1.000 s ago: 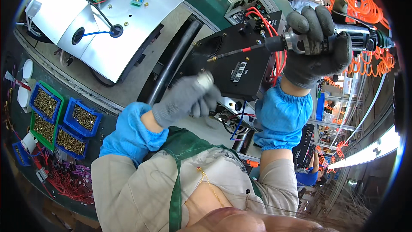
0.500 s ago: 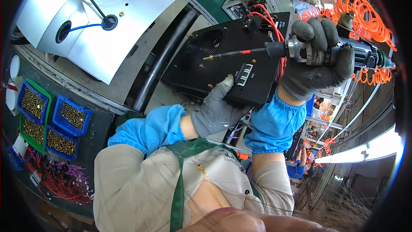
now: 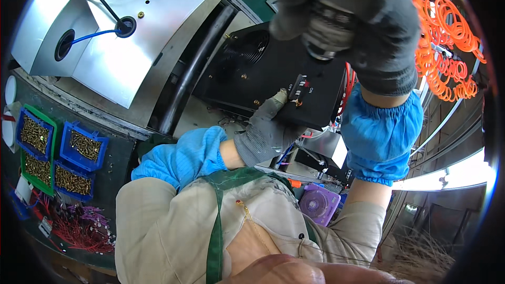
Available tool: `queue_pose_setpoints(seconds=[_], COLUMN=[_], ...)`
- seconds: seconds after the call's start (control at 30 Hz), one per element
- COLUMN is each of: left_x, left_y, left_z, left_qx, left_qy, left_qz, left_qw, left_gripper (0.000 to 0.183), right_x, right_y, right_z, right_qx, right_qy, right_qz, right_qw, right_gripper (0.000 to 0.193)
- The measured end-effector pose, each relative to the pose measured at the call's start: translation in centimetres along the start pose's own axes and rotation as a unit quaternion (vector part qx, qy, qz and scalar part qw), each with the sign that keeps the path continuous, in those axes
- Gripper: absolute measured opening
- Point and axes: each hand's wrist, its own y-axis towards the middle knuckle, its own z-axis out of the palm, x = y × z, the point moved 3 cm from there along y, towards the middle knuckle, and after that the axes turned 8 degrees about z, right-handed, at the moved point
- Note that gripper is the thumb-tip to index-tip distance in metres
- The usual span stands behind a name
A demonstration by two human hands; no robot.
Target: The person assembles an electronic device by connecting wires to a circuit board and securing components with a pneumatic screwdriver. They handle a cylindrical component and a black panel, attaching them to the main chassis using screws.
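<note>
My left hand (image 3: 271,131), in a grey work glove, grips the near edge of a black metal panel (image 3: 273,71). Its thumb lies on the face beside a small black switch block (image 3: 298,88), and its other fingers are hidden behind the panel. Above the panel's right part, close to the camera, my gloved right hand (image 3: 363,16) is closed round a power screwdriver (image 3: 329,31). The tool's dark body and metal collar show between the fingers; the rest of it is covered by the hand. A round vent grille and several brass screws are set in the panel.
Silver sheet-metal housing (image 3: 131,37) with wires stands at left. Blue bins (image 3: 84,146) of brass screws and a red wire bundle (image 3: 84,231) lie on the left bench. Orange coiled hoses (image 3: 447,37) hang at right. A purple fan (image 3: 319,203) sits below the panel.
My right hand has brought the screwdriver up toward the camera and leftward over the panel, turning it from sideways to pointing down. My left hand keeps its grip.
</note>
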Motion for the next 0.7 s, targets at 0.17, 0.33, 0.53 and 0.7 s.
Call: queue_pose_setpoints(seconds=[0.17,0.33,0.53,0.7], left_x=[-0.4,0.2,0.3,0.2], left_y=[0.4,0.7,0.7,-0.1], left_z=[-0.5,-0.5,-2.9,-1.5], left_qx=[0.008,-0.024,-0.019,-0.136], left_qy=[-0.039,-0.055,-0.074,-0.139], left_qz=[0.014,0.042,0.026,-0.03], left_qw=[0.999,0.997,0.997,0.98], left_gripper=[0.046,0.03,0.028,0.023], right_x=[2.5,1.8,-1.6,-4.4], right_y=[3.2,5.8,7.8,9.6], right_z=[6.0,8.0,7.5,8.1], right_qx=[0.034,0.001,-0.006,0.062], right_qy=[-0.157,-0.279,-0.443,-0.612], right_qz=[0.071,0.077,0.166,-0.035], right_qw=[0.984,0.957,0.881,0.788], right_gripper=[0.041,0.035,0.043,0.052])
